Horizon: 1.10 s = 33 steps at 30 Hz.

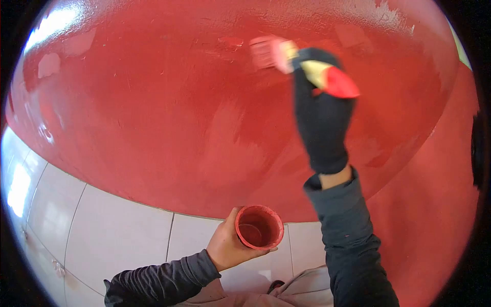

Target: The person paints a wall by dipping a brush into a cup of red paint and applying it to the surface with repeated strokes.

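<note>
My left hand point(228, 244), bare, is wrapped round a paint cup point(260, 227) smeared with red; a little red paint shows at its bottom. Higher up, my right hand point(323, 102) wears a black glove and grips a paintbrush point(313, 72) with a yellow and red handle. The brush's red-coated bristles point(263, 52) point left and lie against or very close to the red wall point(169, 117). Motion blurs the brush and glove. Wet, darker red paint surrounds the brush, with paler patches elsewhere on the wall.
White floor tiles point(117, 225) run along the wall's lower edge. On the right, another red surface point(424, 220) meets the wall at a slanting corner line. A dark object point(477, 151) stands at the far right edge. My clothed legs point(302, 289) show at the bottom.
</note>
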Motion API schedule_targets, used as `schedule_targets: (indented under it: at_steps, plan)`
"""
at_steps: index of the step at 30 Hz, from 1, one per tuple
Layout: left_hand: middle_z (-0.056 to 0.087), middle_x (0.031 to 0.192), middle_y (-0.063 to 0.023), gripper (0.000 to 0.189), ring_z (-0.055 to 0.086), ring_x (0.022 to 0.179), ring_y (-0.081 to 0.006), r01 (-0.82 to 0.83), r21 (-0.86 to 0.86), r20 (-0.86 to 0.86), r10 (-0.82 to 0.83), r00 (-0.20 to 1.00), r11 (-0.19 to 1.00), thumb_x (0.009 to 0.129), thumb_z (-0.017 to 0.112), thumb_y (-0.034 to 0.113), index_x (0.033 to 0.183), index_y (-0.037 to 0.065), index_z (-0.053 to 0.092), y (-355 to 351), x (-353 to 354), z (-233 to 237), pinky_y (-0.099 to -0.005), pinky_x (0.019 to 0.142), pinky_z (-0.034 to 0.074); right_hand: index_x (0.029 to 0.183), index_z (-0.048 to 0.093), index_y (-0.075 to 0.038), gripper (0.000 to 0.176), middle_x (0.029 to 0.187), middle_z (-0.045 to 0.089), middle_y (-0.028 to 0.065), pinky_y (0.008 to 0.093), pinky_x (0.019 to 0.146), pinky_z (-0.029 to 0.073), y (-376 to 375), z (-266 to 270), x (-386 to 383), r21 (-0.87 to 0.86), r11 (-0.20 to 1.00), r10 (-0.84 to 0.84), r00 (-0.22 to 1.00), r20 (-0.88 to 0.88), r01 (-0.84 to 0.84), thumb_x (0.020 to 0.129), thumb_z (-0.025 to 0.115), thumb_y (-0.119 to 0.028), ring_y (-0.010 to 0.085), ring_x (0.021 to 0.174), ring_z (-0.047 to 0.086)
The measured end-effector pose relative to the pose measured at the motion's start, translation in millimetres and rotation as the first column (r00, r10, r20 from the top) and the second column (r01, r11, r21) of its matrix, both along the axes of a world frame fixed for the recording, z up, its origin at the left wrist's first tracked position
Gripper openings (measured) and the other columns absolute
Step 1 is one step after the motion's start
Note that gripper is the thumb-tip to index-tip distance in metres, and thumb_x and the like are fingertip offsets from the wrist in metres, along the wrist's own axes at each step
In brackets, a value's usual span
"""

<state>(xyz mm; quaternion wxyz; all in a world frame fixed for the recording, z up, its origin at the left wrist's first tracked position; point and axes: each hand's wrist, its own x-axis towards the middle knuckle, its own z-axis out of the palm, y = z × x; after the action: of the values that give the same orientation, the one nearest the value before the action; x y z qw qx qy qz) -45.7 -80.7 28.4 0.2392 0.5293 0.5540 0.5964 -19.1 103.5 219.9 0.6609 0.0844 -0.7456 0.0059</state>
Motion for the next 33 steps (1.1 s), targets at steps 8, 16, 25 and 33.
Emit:
schedule_targets:
  at_steps: [8, 16, 25, 33]
  plan:
    - [0.061, 0.113, -0.0129, 0.078, 0.061, 0.104, -0.0246, 0.008, -0.007, 0.0, -0.008, 1.0, 1.0, 0.062, 0.09, 0.031, 0.12, 0.002, 0.046, 5.2, -1.7, 0.0, -0.0349, 0.085, 0.052, 0.1, 0.06, -0.002, 0.013, 0.095, 0.061, 0.0026, 0.0243, 0.076, 0.046, -2.1, -6.1, -1.0, -0.207, 0.973, 0.122, 0.987, 0.106, -0.099, 0.088, 0.064, -0.002, 0.0086, 0.087, 0.057]
    - [0.059, 0.117, -0.0117, 0.083, 0.059, 0.108, -0.0226, 0.033, -0.037, 0.039, -0.032, 0.999, 0.999, 0.058, 0.093, 0.028, 0.121, 0.004, 0.046, 5.4, -2.9, 1.6, -0.0361, 0.09, 0.05, 0.1, 0.063, -0.002, 0.011, 0.094, 0.063, 0.0069, 0.0276, 0.076, 0.049, 18.6, 11.5, 24.3, 0.125, 0.956, -0.258, 0.963, -0.073, 0.266, 0.088, 0.064, -0.003, 0.016, 0.085, 0.061]
    - [0.063, 0.11, -0.0133, 0.075, 0.063, 0.1, -0.025, 0.019, 0.036, 0.018, -0.02, 1.0, 0.999, 0.06, 0.091, 0.028, 0.116, 0.003, 0.047, 9.0, -3.1, -5.1, -0.035, 0.082, 0.053, 0.095, 0.063, -0.003, 0.008, 0.083, 0.063, 0.0114, 0.0342, 0.07, 0.05, 18.4, -1.3, 13.1, 0.028, 0.999, 0.038, 0.994, 0.098, -0.041, 0.088, 0.063, -0.006, 0.0276, 0.077, 0.063]
    - [0.06, 0.117, -0.0114, 0.081, 0.059, 0.109, -0.0218, 0.059, -0.087, 0.035, -0.057, 0.998, 0.994, 0.058, 0.093, 0.025, 0.12, 0.004, 0.045, 12.1, -4.6, -10.4, -0.0361, 0.09, 0.051, 0.104, 0.065, -0.005, 0.018, 0.097, 0.064, 0.0095, 0.0356, 0.083, 0.047, 32.7, -24.4, 50.7, 0.213, 0.905, -0.403, 0.903, 0.149, 0.368, 0.086, 0.061, -0.002, 0.0252, 0.093, 0.061]
